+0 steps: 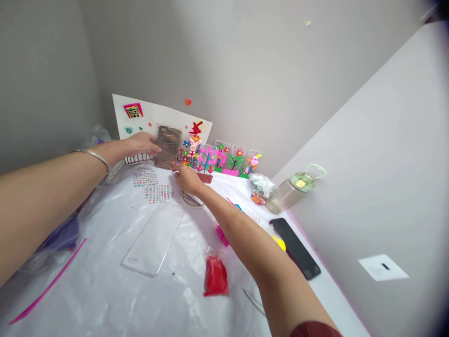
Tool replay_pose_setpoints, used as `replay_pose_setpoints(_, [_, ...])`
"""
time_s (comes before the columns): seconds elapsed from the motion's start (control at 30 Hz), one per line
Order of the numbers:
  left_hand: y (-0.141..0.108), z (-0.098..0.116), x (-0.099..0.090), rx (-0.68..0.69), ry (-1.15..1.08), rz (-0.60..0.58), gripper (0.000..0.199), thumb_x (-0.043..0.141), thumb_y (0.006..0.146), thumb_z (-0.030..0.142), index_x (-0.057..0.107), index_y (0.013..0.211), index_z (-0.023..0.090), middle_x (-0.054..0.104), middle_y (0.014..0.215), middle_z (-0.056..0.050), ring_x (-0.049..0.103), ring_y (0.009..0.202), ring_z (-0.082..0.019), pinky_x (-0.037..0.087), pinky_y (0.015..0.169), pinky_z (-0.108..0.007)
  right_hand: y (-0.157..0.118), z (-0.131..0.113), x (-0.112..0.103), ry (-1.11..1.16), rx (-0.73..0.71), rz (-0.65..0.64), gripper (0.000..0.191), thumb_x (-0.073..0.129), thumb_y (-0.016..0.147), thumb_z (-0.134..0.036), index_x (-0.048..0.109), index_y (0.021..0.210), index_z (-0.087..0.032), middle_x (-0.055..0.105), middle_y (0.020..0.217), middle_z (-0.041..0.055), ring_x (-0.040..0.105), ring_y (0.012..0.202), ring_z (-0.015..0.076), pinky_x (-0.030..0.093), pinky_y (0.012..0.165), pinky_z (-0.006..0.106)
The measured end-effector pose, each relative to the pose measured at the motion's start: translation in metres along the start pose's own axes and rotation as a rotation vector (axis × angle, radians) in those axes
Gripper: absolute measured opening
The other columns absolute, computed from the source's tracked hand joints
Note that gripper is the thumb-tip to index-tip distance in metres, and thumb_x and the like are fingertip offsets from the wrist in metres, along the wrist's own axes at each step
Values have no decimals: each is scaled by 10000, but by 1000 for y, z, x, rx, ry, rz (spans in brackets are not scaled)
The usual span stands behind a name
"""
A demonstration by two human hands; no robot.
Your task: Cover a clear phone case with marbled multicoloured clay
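A phone case [168,146] with dark brown streaks and a camera cutout stands upright before a decorated white board [161,114]. My left hand [143,142] grips its left edge, fingers closed. At the lower right corner, my right hand [186,177] pinches the same case. Just right of it stand clear cases bearing clay decorations, one with a white rabbit [194,148] and one with a pink-leaved plant [207,160]. A sheet of gem stickers [157,189] lies below my left hand. Under my right wrist is a pair of glasses [191,200], partly covered.
A plain clear case [152,241] lies flat on the plastic-covered table. Nearby are a red clay packet [216,276], a pink strip [49,283], a black phone [296,248] and a bottle [293,189]. Walls [245,61] close off the back and right.
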State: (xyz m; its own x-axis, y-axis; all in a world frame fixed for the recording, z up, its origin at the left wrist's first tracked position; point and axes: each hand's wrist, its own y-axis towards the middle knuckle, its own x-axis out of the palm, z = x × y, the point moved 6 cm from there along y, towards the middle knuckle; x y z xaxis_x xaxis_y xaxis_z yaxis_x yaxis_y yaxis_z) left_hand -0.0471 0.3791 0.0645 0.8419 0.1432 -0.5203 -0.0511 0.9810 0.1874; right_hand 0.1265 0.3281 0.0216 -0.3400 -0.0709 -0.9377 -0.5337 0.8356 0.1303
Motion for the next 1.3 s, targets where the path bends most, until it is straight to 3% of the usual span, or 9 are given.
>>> replay_pose_setpoints(0.13, [-22, 11, -10, -58, 82, 79, 325, 638, 939, 315, 607, 1223, 160, 642, 1225, -95, 664, 1009, -244, 576, 844, -442, -14, -9, -20, -5, -8, 6, 325, 455, 925, -69, 685, 1132, -169, 744, 1110, 100, 675, 1055, 242, 490, 911, 322])
replay_pose_setpoints(0.33, [-81, 65, -16, -9, 87, 272, 295, 630, 890, 220, 614, 1176, 150, 663, 1203, -90, 656, 949, -223, 531, 850, -387, -70, -52, -43, 18, -105, -33, 277, 477, 950, -104, 687, 1129, -138, 749, 1085, 106, 686, 1008, 221, 484, 880, 306])
replay_pose_setpoints(0.53, [-182, 104, 4, 129, 8, 32, 240, 590, 817, 317, 675, 1018, 216, 726, 950, -13, 636, 704, -180, 484, 633, -279, -193, -133, -45, 12, -268, -121, 215, 531, 965, -166, 675, 1121, -196, 750, 1066, 60, 701, 936, 192, 506, 791, 269])
replay_pose_setpoints(0.67, [-257, 92, 15, 138, -26, -105, 233, 582, 819, 428, 682, 946, 261, 700, 790, 17, 621, 675, -200, 470, 629, -297, -271, -167, -11, -130, -370, -145, 331, 622, 917, -486, 631, 1070, -193, 709, 967, 86, 658, 873, 250, 533, 692, 333])
replay_pose_setpoints(0.73, [-288, 78, 19, 104, -44, -126, 256, 544, 859, 472, 670, 974, 281, 697, 812, 17, 623, 688, -208, 472, 641, -307, -293, -172, 4, -175, -397, -115, 192, 595, 956, -361, 603, 1056, -197, 687, 971, 69, 634, 867, 237, 532, 723, 332])
replay_pose_setpoints(0.83, [-324, 56, 24, 50, -67, -145, 301, 532, 876, 531, 660, 1004, 291, 691, 811, 13, 632, 707, -221, 487, 683, -326, -307, -165, 7, -186, -362, -60, 91, 523, 989, -216, 587, 1053, -219, 661, 958, 46, 611, 875, 224, 526, 758, 329])
replay_pose_setpoints(0.97, [-354, 32, 33, -48, -129, -191, 323, 524, 890, 551, 639, 1065, 305, 715, 880, -2, 665, 797, -246, 504, 703, -337, -319, -145, -9, -128, -198, -81, 219, 698, 889, -324, 602, 1066, -237, 648, 1024, 68, 611, 915, 249, 549, 732, 342])
replay_pose_setpoints(1.17, [-360, 25, 27, -98, -219, -88, 339, 557, 844, 575, 644, 1059, 328, 698, 841, -8, 670, 771, -264, 521, 704, -357, -316, -143, -34, 36, -55, -64, 336, 554, 977, -370, 562, 1279, -224, 617, 1242, 121, 609, 1105, 215, 540, 944, 325])
replay_pose_setpoints(1.3, [-353, 25, 10, -59, -198, 62, 287, 571, 824, 570, 643, 1044, 401, 705, 917, 6, 675, 855, -286, 526, 792, -399, -277, -160, -28, -102, -190, 6, 581, 470, 993, -484, 359, 1493, -210, 368, 1571, 141, 269, 1485, 274, 312, 1189, 492])
